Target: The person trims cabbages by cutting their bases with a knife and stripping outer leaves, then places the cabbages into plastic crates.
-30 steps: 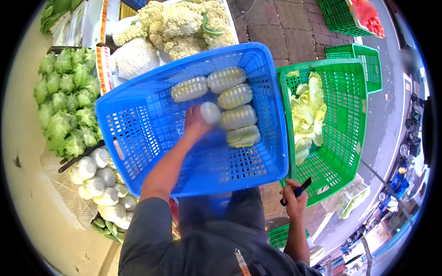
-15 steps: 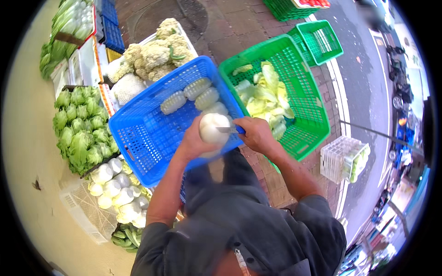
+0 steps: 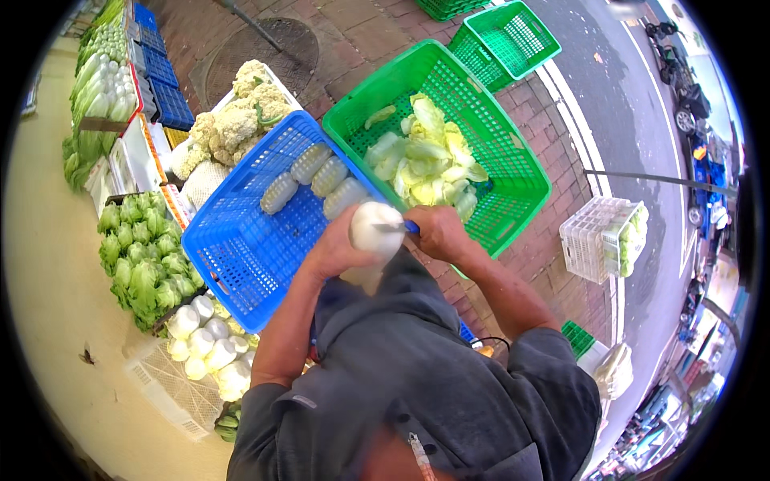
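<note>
My left hand (image 3: 335, 247) grips a napa cabbage (image 3: 369, 239), its round white base turned up. In my right hand (image 3: 441, 232) is a small knife (image 3: 411, 227) with a blue handle. Its blade lies across the base of the cabbage; whether it has cut in, I cannot tell. Just beyond my left hand stands a blue plastic crate (image 3: 228, 260) with several wrapped pale cabbages (image 3: 327, 176) at its far right end. Beside it, a green plastic crate (image 3: 517, 164) holds loose yellow-green leaves (image 3: 433, 152).
Cauliflowers (image 3: 233, 120) sit behind the blue crate. On the left are lettuces (image 3: 144, 256) and white-based cabbages (image 3: 204, 337). An empty green crate (image 3: 525, 40) stands at the back right, and a white crate (image 3: 589, 240) at the roadside. A pole (image 3: 253, 24) rises at the back.
My view has shifted, so the crates appear further left and the green one higher. The knife blade still lies across the cabbage base, and both hands keep their hold.
</note>
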